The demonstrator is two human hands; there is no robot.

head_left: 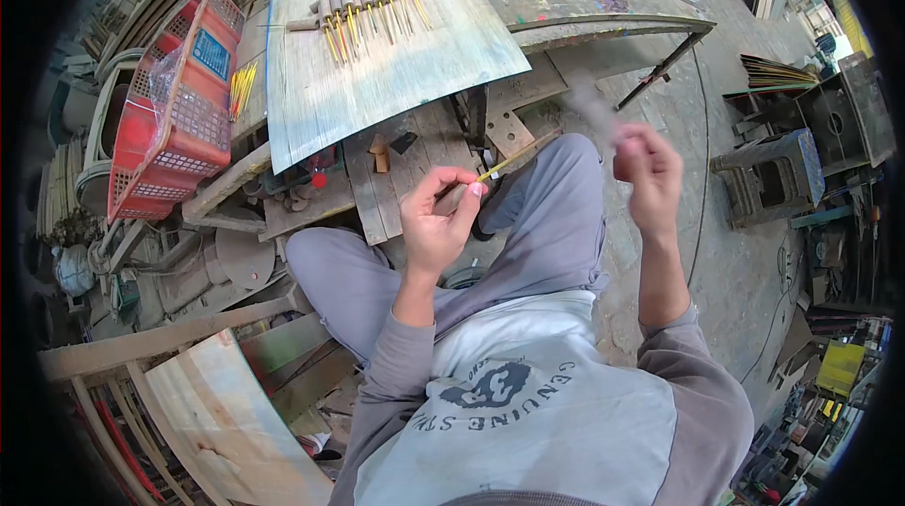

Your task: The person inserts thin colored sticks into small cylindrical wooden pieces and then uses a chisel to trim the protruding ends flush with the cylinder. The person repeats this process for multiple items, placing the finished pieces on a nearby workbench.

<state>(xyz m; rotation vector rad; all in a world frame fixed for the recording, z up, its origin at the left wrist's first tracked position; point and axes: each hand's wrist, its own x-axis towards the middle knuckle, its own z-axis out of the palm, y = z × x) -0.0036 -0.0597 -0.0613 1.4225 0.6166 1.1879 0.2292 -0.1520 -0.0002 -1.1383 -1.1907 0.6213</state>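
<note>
Head view: left hand (436, 223) pinches a thin yellow stick (500, 166) at centre, right hand (647, 171) blurred, grip unclear; nine finished grey-capped yellow sticks (370, 4) lie on a pale board (396, 82) at twelve o'clock.

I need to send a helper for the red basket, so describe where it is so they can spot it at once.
Start at the pale board lying on the workbench with a row of yellow-stemmed sticks on it. Just left of that board, a red basket leans tilted on edge. It is the only bright red mesh-sided thing among grey wood and scrap.
</note>
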